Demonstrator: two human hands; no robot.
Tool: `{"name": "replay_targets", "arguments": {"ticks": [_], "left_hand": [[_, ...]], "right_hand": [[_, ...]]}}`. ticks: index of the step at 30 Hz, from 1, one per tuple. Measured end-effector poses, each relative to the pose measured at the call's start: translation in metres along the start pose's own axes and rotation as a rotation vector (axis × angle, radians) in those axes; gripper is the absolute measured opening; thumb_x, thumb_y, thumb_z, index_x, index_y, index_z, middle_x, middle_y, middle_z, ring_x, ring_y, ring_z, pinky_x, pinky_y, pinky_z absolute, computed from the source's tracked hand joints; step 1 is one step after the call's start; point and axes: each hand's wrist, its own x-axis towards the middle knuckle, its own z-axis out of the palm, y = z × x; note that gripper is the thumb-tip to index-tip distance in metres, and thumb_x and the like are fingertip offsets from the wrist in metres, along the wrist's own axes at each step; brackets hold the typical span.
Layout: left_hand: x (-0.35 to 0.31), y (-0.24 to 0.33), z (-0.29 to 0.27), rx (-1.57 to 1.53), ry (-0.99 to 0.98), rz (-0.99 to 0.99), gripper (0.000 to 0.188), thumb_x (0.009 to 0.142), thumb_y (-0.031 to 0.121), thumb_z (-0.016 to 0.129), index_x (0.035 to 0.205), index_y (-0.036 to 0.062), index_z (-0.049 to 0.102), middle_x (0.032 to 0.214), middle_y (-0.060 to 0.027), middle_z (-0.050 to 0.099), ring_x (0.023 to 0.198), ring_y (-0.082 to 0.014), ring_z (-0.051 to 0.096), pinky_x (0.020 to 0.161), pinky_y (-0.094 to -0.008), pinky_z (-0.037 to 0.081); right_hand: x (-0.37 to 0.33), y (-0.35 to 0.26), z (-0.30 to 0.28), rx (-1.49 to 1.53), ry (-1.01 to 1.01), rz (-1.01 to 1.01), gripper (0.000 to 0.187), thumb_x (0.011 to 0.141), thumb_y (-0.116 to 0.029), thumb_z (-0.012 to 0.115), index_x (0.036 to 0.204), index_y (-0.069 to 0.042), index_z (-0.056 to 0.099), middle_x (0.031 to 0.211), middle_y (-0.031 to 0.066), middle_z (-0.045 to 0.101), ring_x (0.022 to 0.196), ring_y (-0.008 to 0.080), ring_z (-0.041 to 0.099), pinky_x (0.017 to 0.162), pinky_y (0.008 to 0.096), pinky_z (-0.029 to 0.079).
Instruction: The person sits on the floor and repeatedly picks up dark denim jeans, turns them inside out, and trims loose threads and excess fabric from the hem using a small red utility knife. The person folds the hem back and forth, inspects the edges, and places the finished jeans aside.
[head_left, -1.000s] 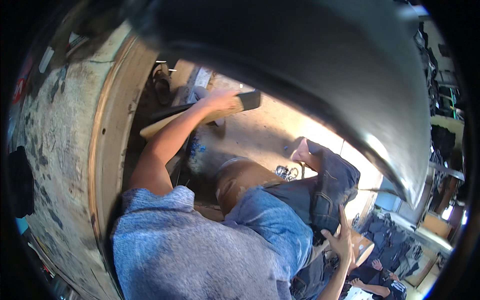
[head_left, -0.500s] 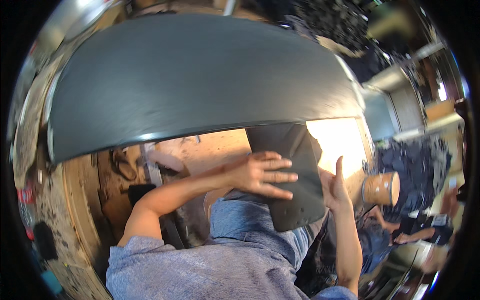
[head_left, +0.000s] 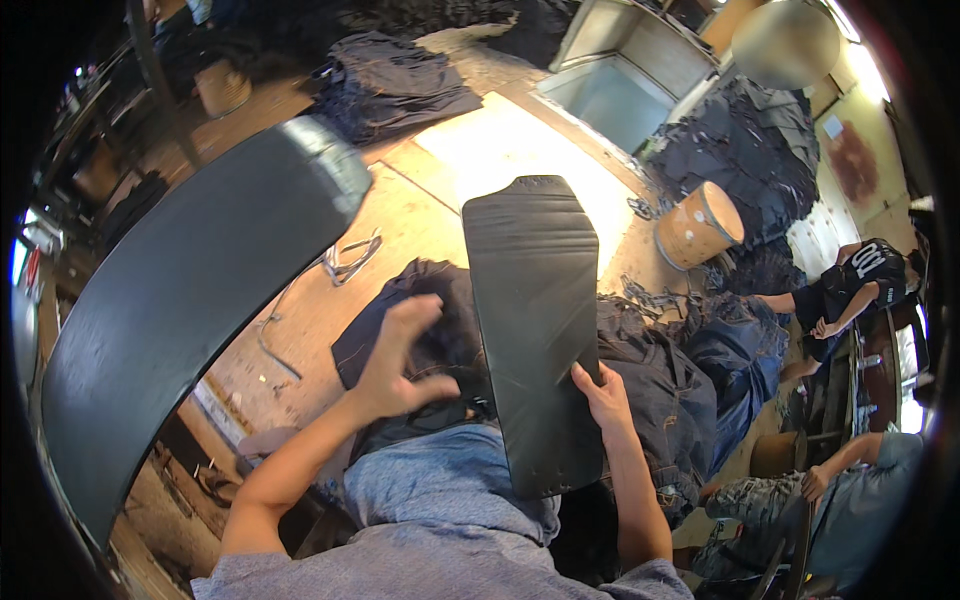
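A long, flat dark board with cut corners and creases across its far end stands out in front of my lap. My right hand grips its right edge, thumb on the face and the other fingers partly hidden. To the left of the board, my left hand is raised with thumb and fingers apart, holding nothing. Beyond that hand lies a dark folded garment, partly covered by the board. Dark jeans are heaped just right of the board.
A dark-topped curved table fills the left side. On the sunlit wooden floor lie loose cords. A brown drum and dark clothing piles stand farther off. Two other people, one in a black shirt, sit at the right.
My view has swung right, so the table now sits at the left. My left hand has come off the board and opened. My right hand, earlier at its edge, now grips it.
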Motion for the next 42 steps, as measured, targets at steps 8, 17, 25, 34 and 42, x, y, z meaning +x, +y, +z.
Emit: {"name": "replay_targets", "arguments": {"ticks": [8, 17, 25, 34, 42], "left_hand": [[0.146, -0.078, 0.022, -0.315, 0.084, -0.49, 0.124, 0.086, 0.055, 0.093, 0.175, 0.0004, 0.026, 0.17, -0.0289, 0.043, 0.159, -0.0422, 0.041, 0.127, -0.0545, 0.04], [0.115, -0.106, 0.067, -0.087, -0.184, -0.731, 0.108, 0.076, 0.043, 0.104, 0.158, -0.0045, 0.05, 0.132, -0.02, 0.071, 0.124, -0.0279, 0.067, 0.108, -0.039, 0.052], [0.096, -0.128, 0.089, -0.004, -0.109, -0.899, 0.064, 0.086, 0.049, 0.096, 0.113, 0.0001, 0.066, 0.075, 0.0008, 0.062, 0.068, -0.0101, 0.052, 0.064, -0.0312, 0.042], [0.057, -0.198, 0.061, -0.705, 0.329, -1.122, 0.072, 0.117, 0.053, 0.048, 0.164, -0.0005, 0.039, 0.148, -0.0208, 0.068, 0.134, -0.0309, 0.066, 0.113, -0.0426, 0.054], [0.054, -0.258, 0.072, -0.453, -0.064, -1.04, 0.06, 0.112, 0.057, 0.062, 0.142, 0.0053, 0.062, 0.137, -0.0104, 0.075, 0.118, -0.0192, 0.071, 0.104, -0.034, 0.053]], "right_hand": [[-0.043, 0.035, -0.08, -0.21, -0.006, -0.09, 0.03, 0.098, -0.018, 0.088, 0.114, 0.006, 0.077, 0.099, 0.0027, 0.079, 0.085, 0.0095, 0.07, 0.078, 0.0275, 0.059], [-0.06, 0.086, -0.054, -0.402, 0.109, 0.207, 0.044, 0.096, -0.036, 0.091, 0.105, 0.003, 0.073, 0.084, 0.0013, 0.073, 0.076, 0.0077, 0.065, 0.069, 0.0301, 0.054], [-0.056, 0.08, -0.076, -0.251, -0.068, 0.308, 0.034, 0.107, -0.029, 0.08, 0.122, 0.001, 0.073, 0.103, 0.0039, 0.075, 0.094, 0.0097, 0.065, 0.084, 0.031, 0.055], [-0.079, 0.068, -0.082, -0.377, 0.222, 0.003, 0.042, 0.104, -0.038, 0.082, 0.104, 0.003, 0.07, 0.084, 0.0015, 0.062, 0.082, 0.0079, 0.052, 0.072, 0.0342, 0.048], [-0.108, 0.03, -0.065, -0.028, 1.017, -0.173, 0.038, 0.107, -0.033, 0.08, 0.115, 0.004, 0.074, 0.098, 0.0003, 0.072, 0.086, 0.0075, 0.061, 0.08, 0.0292, 0.054]]}}
